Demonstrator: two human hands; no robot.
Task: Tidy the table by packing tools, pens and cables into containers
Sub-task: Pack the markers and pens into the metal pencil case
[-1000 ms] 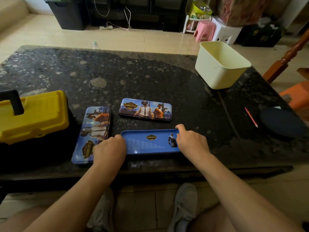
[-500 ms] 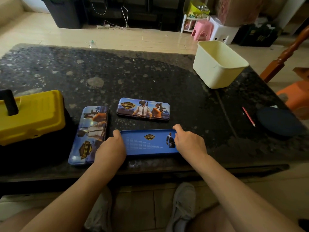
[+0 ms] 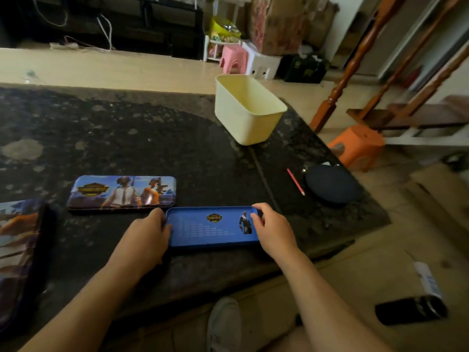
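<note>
Both hands, left [image 3: 144,240] and right [image 3: 272,231], gripped the blue tin [image 3: 212,228] as before; view had swung right toward the red pen [image 3: 295,181], likely next.

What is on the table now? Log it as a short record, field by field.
held: blue tin, left hand and right hand at its two ends
behind it: printed pencil case, closed, lying flat
far right: cream tub, open, looks empty
loose: red pencil beside dark round pouch
surface: dark stone table
</note>
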